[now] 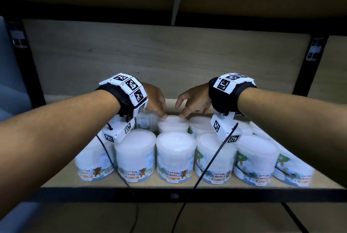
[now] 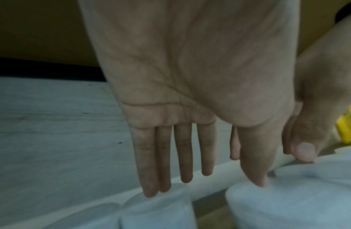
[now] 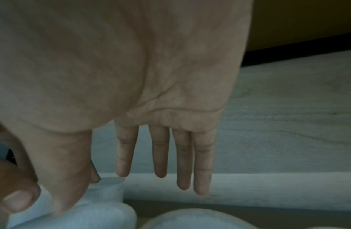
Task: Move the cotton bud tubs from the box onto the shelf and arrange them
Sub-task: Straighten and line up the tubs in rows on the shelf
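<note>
Several white cotton bud tubs stand in two rows on the wooden shelf (image 1: 105, 183). Both my hands reach over the front row to the middle tub of the back row (image 1: 173, 123). My left hand (image 1: 163, 115) touches the left edge of its lid with the thumb tip, and the straight fingers hang behind the neighbouring tub (image 2: 157, 212). My right hand (image 1: 183, 114) touches the lid's right edge in the same way. In the wrist views the left hand (image 2: 210, 178) and right hand (image 3: 112, 190) have straight, spread fingers and hold nothing. The box is out of view.
The front row of tubs (image 1: 175, 156) stands near the shelf's front edge, with wrist camera cables (image 1: 210, 165) hanging over it. A wooden back panel (image 1: 169, 54) closes the rear. Black uprights (image 1: 308, 67) flank the bay and another shelf sits overhead. Something yellow (image 2: 347, 128) shows at the far right.
</note>
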Demonstrator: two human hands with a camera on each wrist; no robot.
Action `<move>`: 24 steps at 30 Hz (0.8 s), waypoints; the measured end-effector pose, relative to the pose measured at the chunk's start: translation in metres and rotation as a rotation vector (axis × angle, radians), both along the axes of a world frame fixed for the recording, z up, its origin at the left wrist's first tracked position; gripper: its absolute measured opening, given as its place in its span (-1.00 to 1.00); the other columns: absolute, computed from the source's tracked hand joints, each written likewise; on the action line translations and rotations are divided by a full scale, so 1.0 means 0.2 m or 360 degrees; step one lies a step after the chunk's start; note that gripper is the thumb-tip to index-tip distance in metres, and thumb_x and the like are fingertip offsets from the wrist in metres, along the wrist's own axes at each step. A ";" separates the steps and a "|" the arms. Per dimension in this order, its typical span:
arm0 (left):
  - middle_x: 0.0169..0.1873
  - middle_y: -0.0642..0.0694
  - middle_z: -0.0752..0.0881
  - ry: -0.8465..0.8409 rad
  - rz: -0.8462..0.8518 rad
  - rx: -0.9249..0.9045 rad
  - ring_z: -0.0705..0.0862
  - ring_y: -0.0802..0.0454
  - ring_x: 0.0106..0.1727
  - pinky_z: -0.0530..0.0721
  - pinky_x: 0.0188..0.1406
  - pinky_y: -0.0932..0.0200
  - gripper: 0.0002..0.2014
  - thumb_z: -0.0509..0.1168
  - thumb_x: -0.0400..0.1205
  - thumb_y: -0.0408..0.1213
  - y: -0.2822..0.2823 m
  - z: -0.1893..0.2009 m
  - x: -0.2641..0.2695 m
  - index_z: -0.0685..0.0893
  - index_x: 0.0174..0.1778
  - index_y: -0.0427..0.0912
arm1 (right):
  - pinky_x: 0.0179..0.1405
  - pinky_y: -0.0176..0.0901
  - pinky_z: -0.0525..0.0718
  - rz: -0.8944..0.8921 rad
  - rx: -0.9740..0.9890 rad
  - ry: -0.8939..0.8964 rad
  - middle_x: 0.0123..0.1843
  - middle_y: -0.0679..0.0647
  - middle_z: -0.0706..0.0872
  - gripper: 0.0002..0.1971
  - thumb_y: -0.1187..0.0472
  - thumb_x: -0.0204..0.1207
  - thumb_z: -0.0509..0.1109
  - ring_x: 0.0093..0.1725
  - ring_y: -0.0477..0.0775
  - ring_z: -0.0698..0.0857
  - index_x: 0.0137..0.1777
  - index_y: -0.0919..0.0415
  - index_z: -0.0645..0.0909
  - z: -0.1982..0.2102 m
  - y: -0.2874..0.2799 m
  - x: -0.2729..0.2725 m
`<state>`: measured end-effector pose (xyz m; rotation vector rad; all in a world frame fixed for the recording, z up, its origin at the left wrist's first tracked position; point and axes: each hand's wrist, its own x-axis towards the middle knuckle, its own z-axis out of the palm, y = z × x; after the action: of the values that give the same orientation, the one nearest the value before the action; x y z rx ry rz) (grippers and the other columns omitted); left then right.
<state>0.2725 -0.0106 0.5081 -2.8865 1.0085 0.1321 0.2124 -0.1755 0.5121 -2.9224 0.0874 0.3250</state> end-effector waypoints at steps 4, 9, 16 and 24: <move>0.20 0.16 0.67 -0.0114 0.0079 0.0008 0.59 0.13 0.18 0.47 0.22 0.24 -0.53 0.42 0.52 0.16 0.17 0.00 0.06 0.68 0.33 0.11 | 0.17 0.08 0.76 -0.0021 0.0087 -0.0023 0.03 -0.06 0.57 -0.50 -0.08 0.45 0.58 0.16 0.16 0.69 0.38 -0.16 0.56 0.00 0.10 0.08; 0.29 0.13 0.66 -0.0141 0.0163 0.0078 0.56 0.08 0.36 0.43 0.44 0.16 -0.49 0.41 0.53 0.17 0.34 0.00 0.16 0.63 0.39 0.14 | 0.17 0.13 0.77 -0.0009 0.0134 -0.0087 -0.04 -0.13 0.56 -0.47 -0.09 0.45 0.57 0.16 0.17 0.71 0.41 -0.11 0.55 -0.03 0.24 0.18; 0.40 0.11 0.60 -0.0160 0.0193 0.0180 0.47 0.10 0.44 0.36 0.45 0.20 -0.43 0.39 0.58 0.11 0.48 0.02 0.30 0.50 0.51 0.12 | 0.13 -0.03 0.72 0.0090 0.0059 -0.0149 0.24 0.00 0.53 -0.36 -0.09 0.55 0.49 0.26 0.17 0.65 0.59 0.01 0.42 -0.06 0.40 0.33; 0.52 0.02 0.48 0.0107 0.0284 0.0131 0.52 -0.02 0.45 0.62 0.36 0.04 -0.30 0.50 0.53 0.02 0.52 -0.03 0.47 0.40 0.59 0.20 | 0.25 -0.07 0.61 0.0135 -0.0191 -0.0166 0.57 0.12 0.46 -0.32 -0.10 0.60 0.43 0.46 0.19 0.53 0.64 0.16 0.35 -0.07 0.50 0.44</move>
<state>0.3666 0.0929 0.5012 -2.9089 0.7345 0.2773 0.3013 -0.0762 0.4986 -3.0614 -0.0340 0.1861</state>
